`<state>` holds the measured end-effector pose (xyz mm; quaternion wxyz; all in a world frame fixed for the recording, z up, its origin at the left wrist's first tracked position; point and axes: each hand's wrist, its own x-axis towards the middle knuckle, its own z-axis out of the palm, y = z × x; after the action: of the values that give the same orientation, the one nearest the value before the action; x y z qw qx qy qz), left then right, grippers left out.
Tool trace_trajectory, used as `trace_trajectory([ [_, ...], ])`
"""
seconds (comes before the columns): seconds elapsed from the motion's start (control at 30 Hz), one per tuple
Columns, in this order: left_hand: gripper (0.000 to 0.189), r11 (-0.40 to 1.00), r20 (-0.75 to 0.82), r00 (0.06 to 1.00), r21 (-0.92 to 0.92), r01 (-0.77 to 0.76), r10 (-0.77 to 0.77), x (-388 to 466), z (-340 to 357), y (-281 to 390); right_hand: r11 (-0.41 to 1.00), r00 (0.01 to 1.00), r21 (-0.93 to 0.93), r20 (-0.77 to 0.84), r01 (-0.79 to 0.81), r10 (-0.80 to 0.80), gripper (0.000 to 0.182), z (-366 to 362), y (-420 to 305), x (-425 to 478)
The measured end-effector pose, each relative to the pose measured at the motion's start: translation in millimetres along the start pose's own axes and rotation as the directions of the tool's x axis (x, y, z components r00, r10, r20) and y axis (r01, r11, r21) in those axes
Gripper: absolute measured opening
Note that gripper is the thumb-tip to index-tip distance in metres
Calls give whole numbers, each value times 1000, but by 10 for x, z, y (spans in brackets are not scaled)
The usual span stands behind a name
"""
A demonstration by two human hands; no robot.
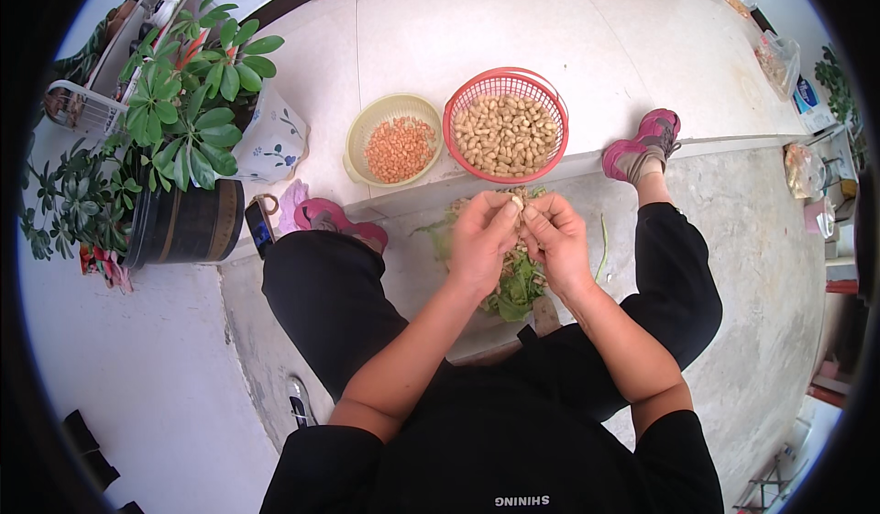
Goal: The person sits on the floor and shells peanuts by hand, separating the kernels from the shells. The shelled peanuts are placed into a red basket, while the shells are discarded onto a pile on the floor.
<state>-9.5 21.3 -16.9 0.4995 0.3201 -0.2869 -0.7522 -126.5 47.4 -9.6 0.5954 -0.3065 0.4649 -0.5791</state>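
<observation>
My left hand (485, 235) and my right hand (558, 239) meet at the fingertips just below the baskets, both pinching a peanut in its shell (517, 202). Whether the shell is cracked is too small to tell. A red plastic basket (565, 131) of unshelled peanuts stands just beyond my hands. To its left, close beside it, a pale yellow plastic colander (352, 144) holds shelled reddish peanut kernels (401, 149). Beneath my hands lies a heap of green leaves (512, 294) with bits of shell, partly hidden by them.
The baskets stand on a raised tiled step (412, 53) with an edge towards me. At left are a black plant pot (192, 222), a white flowered pot (271, 136), a phone (260, 227) and a shoe rack (113, 53). Plastic bags (778, 63) lie at far right. My shoes flank the heap.
</observation>
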Motion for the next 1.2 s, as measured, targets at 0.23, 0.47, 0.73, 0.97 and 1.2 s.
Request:
trace_trajectory([
  [0.23, 6, 891, 52, 985, 421, -171, 164, 55, -69, 31, 983, 983, -91, 77, -159, 166, 17, -17, -168, 81],
  [0.47, 7, 935, 95, 988, 323, -147, 123, 47, -83, -23, 982, 982, -41, 17, -185, 186, 20, -47, -108, 72],
  [0.73, 10, 999, 33, 999, 35, -2, 1, 19, 13, -14, 466, 794, -697, 249, 545, -555, 12, -26, -107, 104],
  [0.97, 15, 976, -58, 980, -116, 184, -191, 17, 76, 38, 321, 845, -826, 302, 463, -441, 9, -33, -185, 62],
  [1.2, 14, 996, -48, 995, 0, 89, -89, 35, -46, 5, 510, 921, -779, 222, 365, -320, 14, -21, -240, 68],
])
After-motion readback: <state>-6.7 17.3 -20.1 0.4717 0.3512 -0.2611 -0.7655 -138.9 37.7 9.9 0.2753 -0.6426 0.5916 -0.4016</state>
